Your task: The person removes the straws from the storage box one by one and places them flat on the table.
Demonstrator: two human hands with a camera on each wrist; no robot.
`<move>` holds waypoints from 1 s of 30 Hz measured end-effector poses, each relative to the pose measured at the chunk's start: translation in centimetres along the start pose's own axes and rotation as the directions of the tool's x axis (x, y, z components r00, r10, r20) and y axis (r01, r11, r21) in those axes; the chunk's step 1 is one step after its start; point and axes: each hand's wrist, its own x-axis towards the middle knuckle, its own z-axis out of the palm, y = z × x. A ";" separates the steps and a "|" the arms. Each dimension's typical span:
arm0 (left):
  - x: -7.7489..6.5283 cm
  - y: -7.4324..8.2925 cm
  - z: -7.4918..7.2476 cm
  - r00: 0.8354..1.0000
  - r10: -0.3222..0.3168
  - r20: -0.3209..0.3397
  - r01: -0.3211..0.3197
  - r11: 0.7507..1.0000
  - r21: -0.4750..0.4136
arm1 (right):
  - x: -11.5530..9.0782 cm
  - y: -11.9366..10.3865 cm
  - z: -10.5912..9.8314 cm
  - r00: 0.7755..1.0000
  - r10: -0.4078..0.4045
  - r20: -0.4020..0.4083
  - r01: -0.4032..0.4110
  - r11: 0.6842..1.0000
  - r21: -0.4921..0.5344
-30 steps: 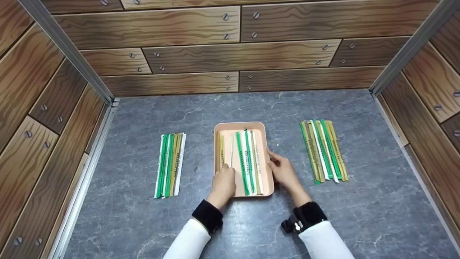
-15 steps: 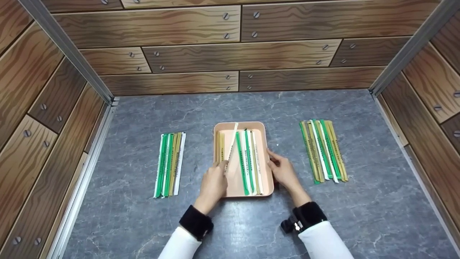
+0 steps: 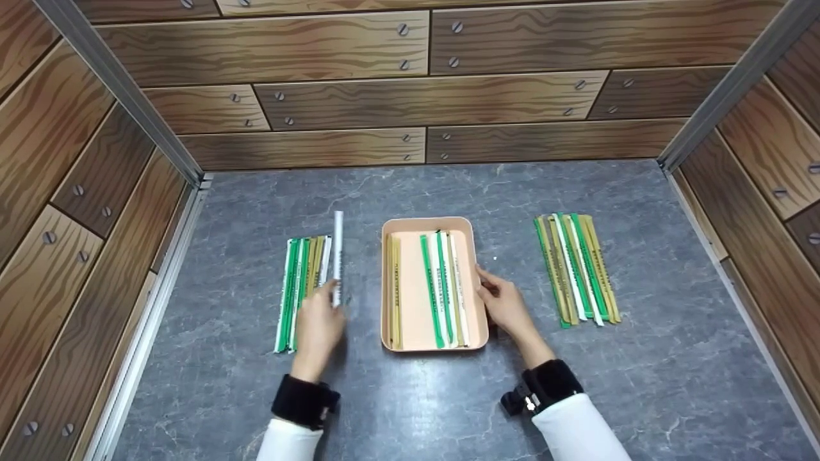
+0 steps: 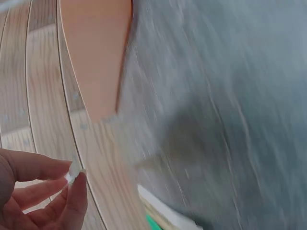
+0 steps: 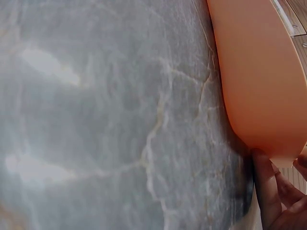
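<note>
My left hand (image 3: 320,326) pinches a long white wrapped straw (image 3: 338,243) between thumb and fingers, just right of the left row of wrapped straws (image 3: 298,282). In the left wrist view, the end of this straw (image 4: 74,171) shows between the fingertips. At the centre, a peach tray (image 3: 410,256) holds gold straws (image 3: 396,288) along its left side and green, white and gold ones (image 3: 442,288) towards its right. My right hand (image 3: 506,307) grips the tray's right edge; the right wrist view shows fingers at the tray's outer wall (image 5: 259,72).
Another row of green, white and gold wrapped straws (image 3: 580,269) lies right of the tray. The grey marbled tabletop (image 3: 435,403) is bounded by wood-patterned panels (image 3: 346,102) at the back and both sides.
My left hand has lifted the white straw out of the tray and carried it left, beside the left row. The right hand and the tray have stayed put.
</note>
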 end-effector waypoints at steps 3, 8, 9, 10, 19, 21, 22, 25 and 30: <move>0.3 -1.3 -0.9 0.998 -0.069 0.002 0.069 0.997 0.037 | 0.0 0.0 0.0 1.000 -0.002 -0.001 0.002 1.000 -0.013; 0.4 -2.9 -1.7 0.987 -0.157 0.018 0.155 0.984 0.082 | 0.1 0.1 0.0 1.000 0.004 -0.002 -0.004 1.000 -0.022; 0.5 -3.1 -1.8 0.984 -0.174 0.025 0.171 0.981 0.087 | 0.1 0.1 0.0 1.000 0.003 -0.001 -0.003 1.000 -0.022; 0.5 -3.3 -1.9 0.982 -0.188 0.030 0.184 0.979 0.092 | 0.1 0.1 0.0 1.000 0.000 0.000 0.000 1.000 -0.025; 0.8 -4.1 -1.8 0.965 -0.247 0.091 0.234 0.963 0.137 | 0.1 0.2 0.1 1.000 -0.012 -0.017 0.012 0.999 -0.031; 0.9 -4.2 -1.7 0.963 -0.251 0.095 0.236 0.961 0.147 | 0.1 0.2 0.1 1.000 -0.014 -0.019 0.013 0.999 -0.033; 0.9 -4.2 -1.6 0.963 -0.253 0.095 0.237 0.959 0.152 | 0.0 0.1 0.0 1.000 -0.011 -0.017 0.010 1.000 -0.030; 1.0 -4.2 -1.6 0.965 -0.246 0.086 0.230 0.960 0.161 | 0.0 0.1 0.0 1.000 -0.009 -0.007 0.009 1.000 -0.020; 1.0 -3.7 -1.6 0.976 -0.209 0.054 0.197 0.965 0.172 | 0.0 0.1 -0.1 1.000 -0.017 -0.007 0.017 1.000 -0.018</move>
